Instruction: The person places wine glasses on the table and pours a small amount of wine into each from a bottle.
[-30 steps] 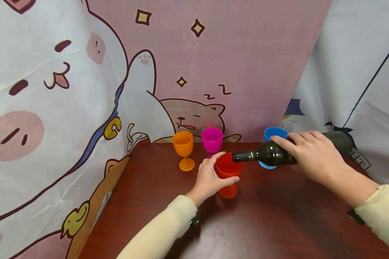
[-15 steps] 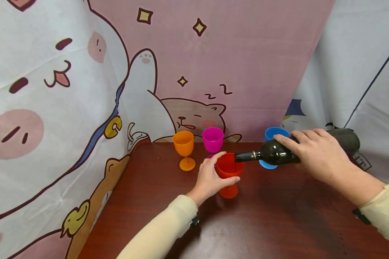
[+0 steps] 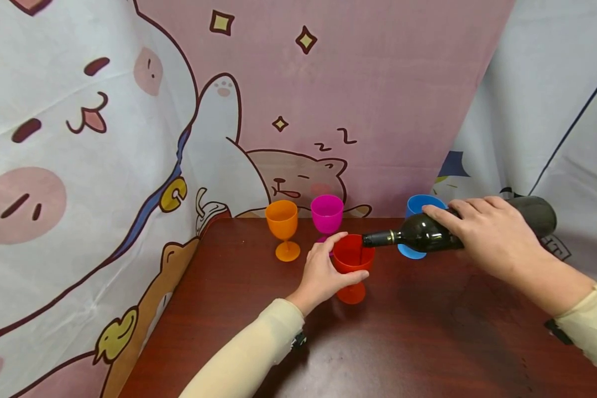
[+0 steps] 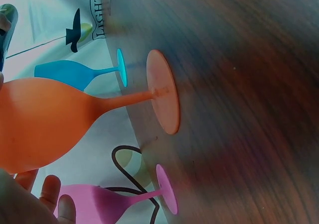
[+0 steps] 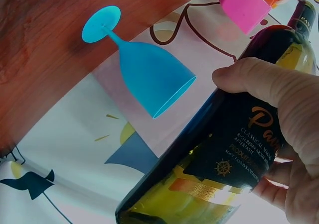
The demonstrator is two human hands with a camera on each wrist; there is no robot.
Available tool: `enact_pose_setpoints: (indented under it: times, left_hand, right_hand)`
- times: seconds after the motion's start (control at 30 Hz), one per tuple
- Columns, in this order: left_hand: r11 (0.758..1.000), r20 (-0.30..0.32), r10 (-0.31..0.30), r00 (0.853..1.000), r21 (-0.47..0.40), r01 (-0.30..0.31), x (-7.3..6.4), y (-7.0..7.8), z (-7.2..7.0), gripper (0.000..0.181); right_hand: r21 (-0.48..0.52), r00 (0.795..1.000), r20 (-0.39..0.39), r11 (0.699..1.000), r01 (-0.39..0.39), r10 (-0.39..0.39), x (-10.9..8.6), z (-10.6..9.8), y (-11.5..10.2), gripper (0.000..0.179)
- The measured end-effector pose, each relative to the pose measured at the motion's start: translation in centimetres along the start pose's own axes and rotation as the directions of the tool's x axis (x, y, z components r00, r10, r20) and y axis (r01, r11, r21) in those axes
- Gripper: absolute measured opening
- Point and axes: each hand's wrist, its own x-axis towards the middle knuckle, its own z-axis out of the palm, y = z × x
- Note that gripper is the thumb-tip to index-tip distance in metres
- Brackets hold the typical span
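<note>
My left hand (image 3: 320, 272) holds the red goblet (image 3: 350, 262) by its bowl, fingers and thumb on either side. The goblet stands upright, its foot (image 4: 164, 92) on the table. In my right hand (image 3: 495, 237) is a dark wine bottle (image 3: 430, 232), gripped around its body and tipped nearly level. Its mouth is at the goblet's right rim, and a thin dark stream runs down inside the bowl. The label (image 5: 239, 139) shows in the right wrist view, partly covered by fingers. How full the goblet is cannot be seen.
Behind stand an orange goblet (image 3: 282, 224), a magenta goblet (image 3: 326, 213) and a blue goblet (image 3: 423, 204), the last partly hidden by the bottle. The brown wooden table (image 3: 403, 342) meets a cartoon-printed cloth (image 3: 378, 99) at the back and sides.
The bottle and right hand have shifted slightly right, drawing the mouth towards the goblet's right rim. A dark stream inside the bowl has come into view. My left hand stays put.
</note>
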Motion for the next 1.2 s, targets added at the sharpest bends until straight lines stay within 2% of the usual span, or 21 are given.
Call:
enact_pose_setpoints:
  times: [0.17, 0.47, 1.2]
  left_hand:
    - [1.000, 0.001, 0.004, 1.000, -0.004, -0.004, 0.04, 0.05, 0.03, 0.090]
    - [1.000, 0.001, -0.002, 1.000, -0.017, 0.002, 0.04, 0.15, 0.04, 0.089]
    - [1.000, -0.003, 0.009, 1.000, -0.030, -0.009, -0.03, 0.02, 0.11, 0.090]
  right_hand:
    - [-0.008, 0.999, -0.034, 1.000, 0.013, -0.013, 0.12, 0.23, 0.12, 0.104]
    - [-0.026, 0.999, -0.048, 1.000, 0.015, -0.017, 0.29, 0.21, 0.15, 0.103]
    - [-0.036, 1.000, -0.011, 0.999, -0.013, 0.013, 0.34, -0.03, -0.17, 0.105]
